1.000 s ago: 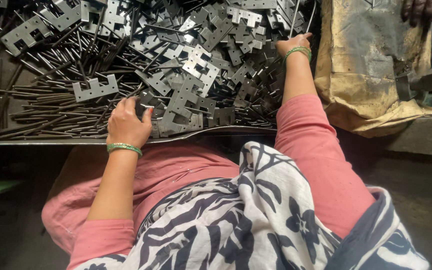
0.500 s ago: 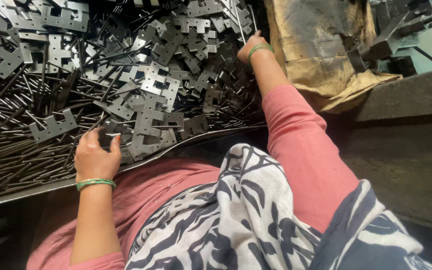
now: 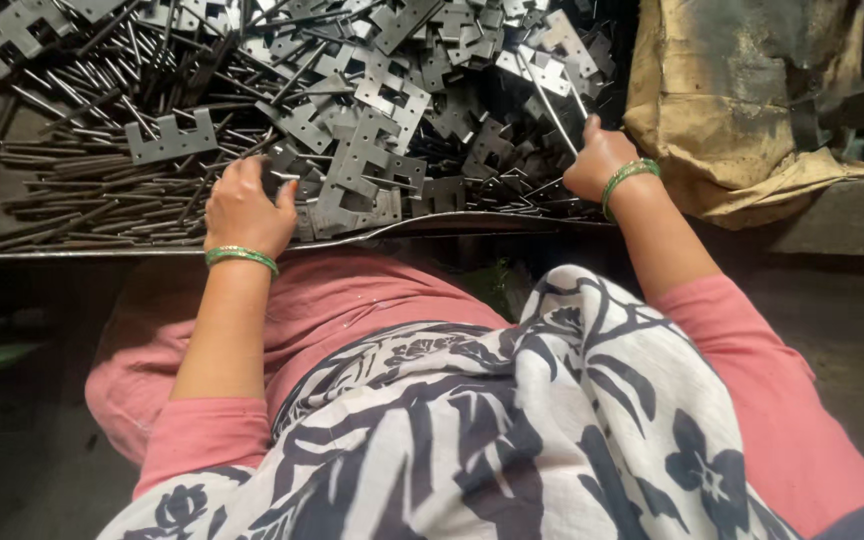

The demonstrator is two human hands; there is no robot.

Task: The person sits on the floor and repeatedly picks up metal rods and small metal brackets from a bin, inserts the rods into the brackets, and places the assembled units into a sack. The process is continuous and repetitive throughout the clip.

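1. Both hands reach forward into a heap of metal parts. The left hand (image 3: 244,205) rests knuckles-up at the near edge of the heap, fingers curled down around a dark piece among the flat plates; it seems to be grasping it, though the fingertips are hidden, so how firm the hold is cannot be told.
2. The right hand (image 3: 600,160) is closed around a thin metal rod (image 3: 550,100), which slants up and away from the fist over the plates, as if pinched near its lower end to lift it free of the tangle.
3. Each wrist wears a green bangle (image 3: 240,256), and pink sleeves cover the upper arms.
4. Between and beyond the hands lie notched metal plates (image 3: 372,160), grey and stacked loosely at all angles. To the left of the left hand a bundle of dark rods (image 3: 72,195) lies roughly side by side, which keeps the long pieces apart from the flat ones.
5. All of it sits on a metal tabletop (image 3: 102,252) whose thin front edge runs just under the wrists.
6. Right of the right hand, a worn brown sack (image 3: 742,110) is draped over something bulky.
7. Nearest the camera, a patterned black-and-white cloth (image 3: 512,430) covers the lap. The surroundings are dim and look like a workshop.
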